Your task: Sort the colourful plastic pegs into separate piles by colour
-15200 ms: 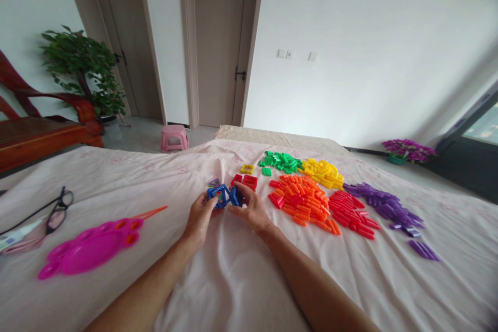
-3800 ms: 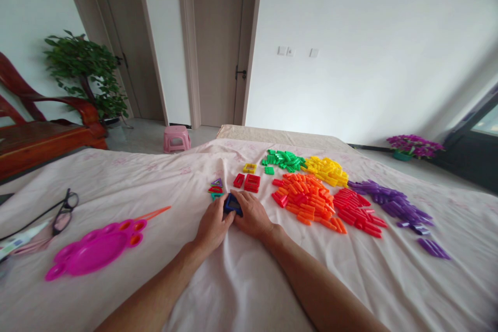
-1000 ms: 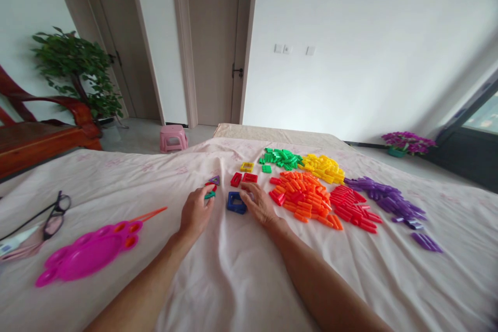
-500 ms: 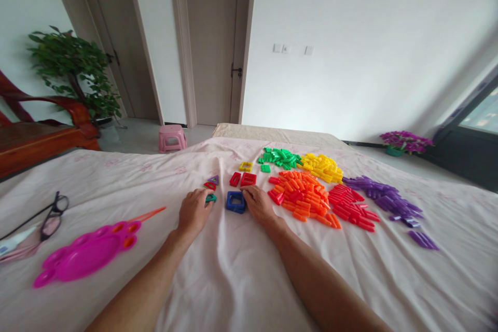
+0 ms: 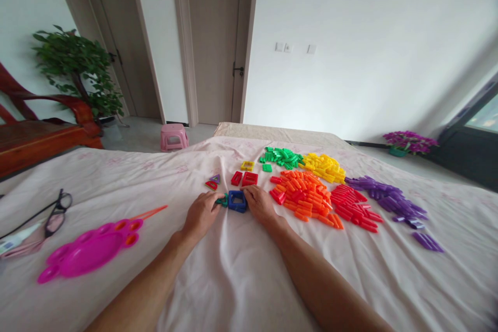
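Observation:
My left hand (image 5: pixel 202 212) pinches a small green frame-shaped tile (image 5: pixel 223 200) and holds it against or right beside the left edge of a blue square tile stack (image 5: pixel 237 201). At that stack's right edge, my right hand (image 5: pixel 260 204) has its fingers closed on the blue pieces. Just behind lie two red frame tiles, a narrow one (image 5: pixel 236 178) and a wider one (image 5: pixel 249 179). A yellow square frame (image 5: pixel 247 166) is farther back. To the left rest a purple triangle (image 5: pixel 215 179) and a red rounded piece (image 5: pixel 211 185).
Piles of short plastic pieces spread to the right: green (image 5: pixel 286 157), yellow (image 5: pixel 324 167), orange (image 5: pixel 305 192), red (image 5: pixel 352 205) and purple (image 5: pixel 392 199). At left lie a pink palette (image 5: pixel 91 255), an orange stick (image 5: pixel 150 212) and glasses (image 5: pixel 56 215) on the wrinkled cloth (image 5: pixel 218 280).
My left hand has moved right with the green tile, closing the gap to the blue square stack. My right hand stays at the blue stack's right edge.

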Tool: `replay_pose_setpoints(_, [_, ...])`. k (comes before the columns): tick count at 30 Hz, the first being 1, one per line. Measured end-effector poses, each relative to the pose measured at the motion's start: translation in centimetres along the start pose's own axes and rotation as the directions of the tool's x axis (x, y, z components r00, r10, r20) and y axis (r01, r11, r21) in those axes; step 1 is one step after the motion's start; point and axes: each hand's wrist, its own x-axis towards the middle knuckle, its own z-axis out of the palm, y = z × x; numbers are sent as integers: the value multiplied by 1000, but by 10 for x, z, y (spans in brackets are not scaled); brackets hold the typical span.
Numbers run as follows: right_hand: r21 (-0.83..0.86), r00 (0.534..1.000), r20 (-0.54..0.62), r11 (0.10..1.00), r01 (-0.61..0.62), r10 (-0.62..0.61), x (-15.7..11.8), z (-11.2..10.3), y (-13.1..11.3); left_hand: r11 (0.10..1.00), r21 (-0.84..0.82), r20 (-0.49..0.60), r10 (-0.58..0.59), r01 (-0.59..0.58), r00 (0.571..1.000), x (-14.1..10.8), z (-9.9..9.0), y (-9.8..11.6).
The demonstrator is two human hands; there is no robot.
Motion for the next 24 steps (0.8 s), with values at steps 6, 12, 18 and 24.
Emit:
replay_pose_setpoints(6, [-11,1000,4,1000,-4,4,1,0,-2,1000,-19,36,9,-8,999,0,-2,6])
replay_pose_setpoints(12, [-12,1000,11,1000,-9,9,2,0,-2,1000,-4,52,-11,11,999,1,-2,8])
replay_pose_setpoints(18, [-11,1000,19,1000,-16,16,1,-2,-4,999,-22,15,-38,39,999,0,-2,6])
replay_pose_setpoints(24, [-28,1000,24,1000,-14,15,1,-3,-5,995,-46,-6,-90,89,996,1,0,0])
